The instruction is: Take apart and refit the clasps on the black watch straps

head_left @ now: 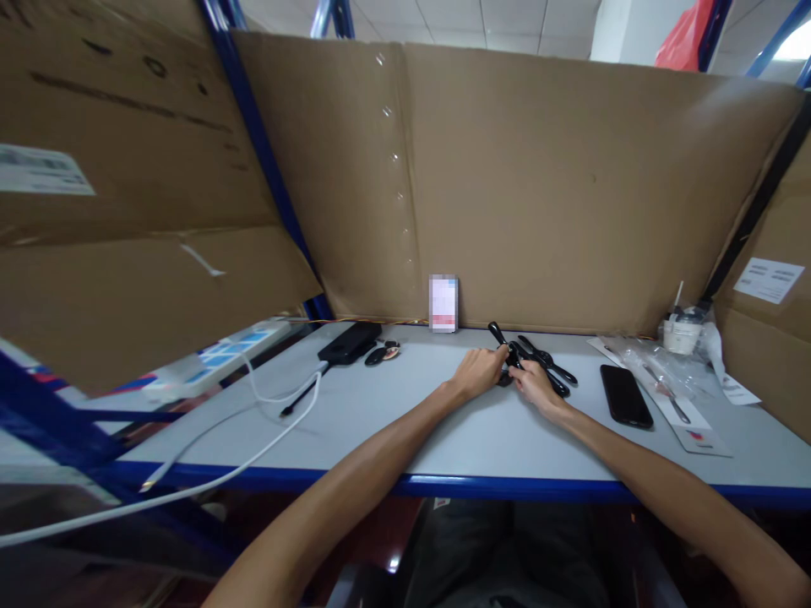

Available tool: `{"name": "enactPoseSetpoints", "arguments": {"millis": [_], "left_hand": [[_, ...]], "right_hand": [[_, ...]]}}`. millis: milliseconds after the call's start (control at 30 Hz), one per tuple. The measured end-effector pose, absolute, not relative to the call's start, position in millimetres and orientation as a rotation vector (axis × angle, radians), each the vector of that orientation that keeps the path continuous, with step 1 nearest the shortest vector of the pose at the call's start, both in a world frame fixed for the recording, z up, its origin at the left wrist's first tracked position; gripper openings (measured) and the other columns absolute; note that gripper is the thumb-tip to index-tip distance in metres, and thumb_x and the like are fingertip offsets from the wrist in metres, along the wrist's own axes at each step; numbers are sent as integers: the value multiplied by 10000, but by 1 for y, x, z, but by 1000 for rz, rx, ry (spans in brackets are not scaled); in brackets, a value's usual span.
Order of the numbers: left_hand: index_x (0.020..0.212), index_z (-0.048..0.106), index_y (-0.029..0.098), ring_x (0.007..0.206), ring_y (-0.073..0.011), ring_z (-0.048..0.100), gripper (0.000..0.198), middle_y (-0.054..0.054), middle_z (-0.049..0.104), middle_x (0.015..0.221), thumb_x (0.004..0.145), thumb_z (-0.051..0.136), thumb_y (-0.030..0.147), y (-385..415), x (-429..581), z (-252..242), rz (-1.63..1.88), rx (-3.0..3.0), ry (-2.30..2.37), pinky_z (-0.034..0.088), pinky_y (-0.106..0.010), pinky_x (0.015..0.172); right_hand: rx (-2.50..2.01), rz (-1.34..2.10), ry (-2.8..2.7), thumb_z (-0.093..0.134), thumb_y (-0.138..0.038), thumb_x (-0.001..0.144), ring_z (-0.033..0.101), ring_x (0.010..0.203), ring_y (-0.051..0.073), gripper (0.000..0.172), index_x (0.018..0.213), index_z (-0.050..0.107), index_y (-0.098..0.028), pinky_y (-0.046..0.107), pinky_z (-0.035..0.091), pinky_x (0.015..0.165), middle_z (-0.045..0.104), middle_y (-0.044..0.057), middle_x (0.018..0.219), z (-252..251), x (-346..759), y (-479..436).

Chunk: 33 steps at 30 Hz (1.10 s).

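Both of my hands meet at the middle of the grey table (405, 422) over a small black device with propeller-like arms (538, 359). My left hand (478, 371) is closed, fingers pinching the device's left side. My right hand (532, 384) is closed too, gripping it from the near right. Two black blades stick out past my fingers toward the back and right. The device's body is mostly hidden by my fingers.
A black phone (626, 395) lies right of my hands, beside clear plastic bags and a paper card (665, 393). A white jar (681, 333) stands back right. A black box (350, 342), power strip (215, 363) and white cable (279, 418) lie left. Cardboard walls surround the table.
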<state>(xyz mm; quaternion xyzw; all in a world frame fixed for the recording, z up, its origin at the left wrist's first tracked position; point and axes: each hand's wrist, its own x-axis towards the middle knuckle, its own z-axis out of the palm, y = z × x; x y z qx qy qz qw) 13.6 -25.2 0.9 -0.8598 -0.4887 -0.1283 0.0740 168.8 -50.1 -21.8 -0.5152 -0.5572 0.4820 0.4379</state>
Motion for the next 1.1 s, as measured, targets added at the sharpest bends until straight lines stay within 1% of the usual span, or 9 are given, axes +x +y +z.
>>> {"name": "enactPoseSetpoints", "arguments": {"millis": [200,300,400,533,633,767,933,1033,1100], "left_hand": [[1194,569,183,883,-307,717,297,-160,752,942,1034,339,281,-28,16,3,-363,-2563,-1439,426,-330,725],[1191,563,192,887,-297,718,258,-147,753,938,1023,388,280,-24,15,5,-392,-2522,-1493,416,-319,726],[1173,568,197,897,-297,718,223,-139,752,938,999,445,265,-19,12,5,-385,-2486,-1551,408,-312,723],[1179,574,190,911,-308,714,236,-151,749,955,990,460,276,-20,11,5,-375,-2497,-1586,417,-320,737],[1204,565,181,921,-310,713,261,-162,748,973,1000,430,271,-23,13,2,-363,-2551,-1542,425,-331,753],[1233,545,167,941,-317,712,291,-170,748,969,1018,377,266,-26,14,-3,-339,-2575,-1490,433,-344,767],[1241,542,160,947,-308,710,342,-181,746,985,1049,306,316,-24,15,-5,-338,-2563,-1507,440,-349,794],[1214,555,167,928,-304,711,386,-180,745,999,1060,264,370,-24,17,-4,-361,-2562,-1543,441,-350,790],[1186,571,177,918,-301,709,404,-171,744,983,1061,253,392,-24,18,-3,-403,-2560,-1603,441,-349,792]], "right_hand": [[-1275,1138,-1479,550,-251,794,342,436,104,203,628,439,-214,258,242,463,396,-42,470,-24,169,-47],[-1303,1101,-1548,549,-253,792,377,466,118,189,629,464,-207,259,248,478,422,-30,469,-27,169,-44],[-1324,1071,-1564,551,-253,800,399,489,124,219,608,457,-206,260,253,488,437,-19,476,-29,169,-43],[-1310,1122,-1485,557,-248,825,365,454,106,232,621,453,-207,255,243,472,418,-33,480,-29,170,-43],[-1285,1189,-1416,559,-242,834,324,416,94,205,659,457,-211,253,222,446,402,-50,476,-28,171,-44],[-1264,1193,-1404,580,-239,834,308,391,87,252,636,425,-220,250,212,418,396,-55,459,-28,172,-43],[-1246,1215,-1416,619,-258,830,310,380,83,265,640,438,-217,241,212,398,412,-56,459,-28,172,-42],[-1257,1196,-1444,583,-242,843,323,392,91,238,649,449,-215,239,231,410,412,-54,460,-29,171,-41],[-1292,1139,-1499,547,-221,847,356,416,104,234,635,449,-214,243,252,434,416,-45,457,-31,170,-39]]}}
